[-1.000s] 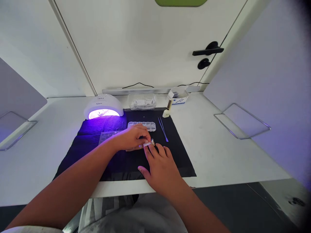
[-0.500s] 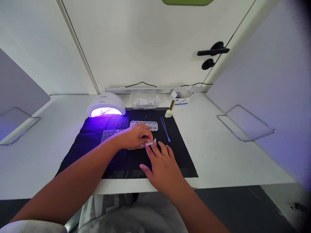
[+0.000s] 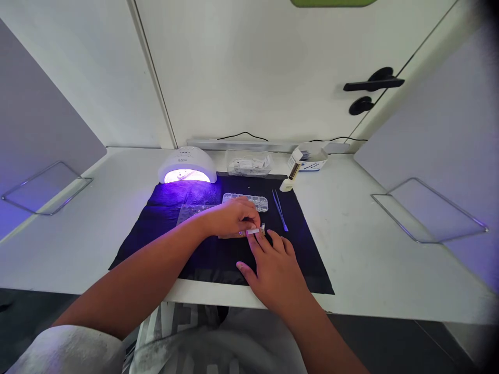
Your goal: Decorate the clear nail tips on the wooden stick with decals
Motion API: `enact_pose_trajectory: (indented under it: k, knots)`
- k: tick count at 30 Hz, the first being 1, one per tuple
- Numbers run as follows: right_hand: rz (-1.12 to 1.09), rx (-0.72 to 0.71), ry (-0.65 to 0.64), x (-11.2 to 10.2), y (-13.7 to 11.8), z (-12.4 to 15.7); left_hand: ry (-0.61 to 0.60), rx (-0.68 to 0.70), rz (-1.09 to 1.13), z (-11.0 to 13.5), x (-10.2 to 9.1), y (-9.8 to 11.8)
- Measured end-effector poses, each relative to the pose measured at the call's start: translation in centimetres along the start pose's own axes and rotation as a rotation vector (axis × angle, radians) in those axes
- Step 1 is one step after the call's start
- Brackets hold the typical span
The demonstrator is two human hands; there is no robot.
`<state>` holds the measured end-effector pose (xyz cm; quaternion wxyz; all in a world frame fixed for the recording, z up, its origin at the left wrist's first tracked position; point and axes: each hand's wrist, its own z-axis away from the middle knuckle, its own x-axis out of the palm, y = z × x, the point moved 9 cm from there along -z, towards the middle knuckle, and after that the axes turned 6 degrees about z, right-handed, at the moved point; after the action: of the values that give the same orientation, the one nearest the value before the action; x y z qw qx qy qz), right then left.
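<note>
Head — divided case (image 3: pixel 251 197) holding small pieces (image 3: pixel 259 206)

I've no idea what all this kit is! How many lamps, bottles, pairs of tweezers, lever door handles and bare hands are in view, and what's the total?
Lamps: 1, the white lamp
Bottles: 1, the pale bottle
Pairs of tweezers: 1, the blue tweezers
Lever door handles: 1, the black handle
Bare hands: 2, left hand and right hand
Total: 6

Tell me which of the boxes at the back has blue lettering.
The white carton, on the right; the see-through box, on the left, shows no such lettering.
</note>
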<state>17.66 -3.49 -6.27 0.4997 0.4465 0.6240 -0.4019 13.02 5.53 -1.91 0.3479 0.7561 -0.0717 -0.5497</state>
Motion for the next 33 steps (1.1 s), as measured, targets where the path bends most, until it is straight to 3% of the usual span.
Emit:
enact_pose_trajectory:
  k: [10, 18, 21, 26, 33]
  knots:
    - [0.034, -0.015, 0.024, 0.1, -0.1, 0.2, 0.101, -0.037, 0.02, 0.0, -0.9, -1.1]
    - [0.031, -0.003, 0.013, 0.1, 0.0, 0.2, 0.274, -0.068, 0.095, 1.5, -4.3, -0.6]
    - [0.011, -0.012, 0.032, -0.3, -0.2, 1.1, 0.218, -0.058, 0.136, 2.3, -4.5, -0.1]
    - [-0.062, -0.01, 0.07, -1.2, -0.8, 2.8, 0.045, -0.048, 0.13, 2.6, -2.6, -0.3]
    - [-0.031, -0.019, 0.034, -0.8, -2.0, 1.4, -0.038, -0.075, 0.028, 2.5, -1.2, -0.7]
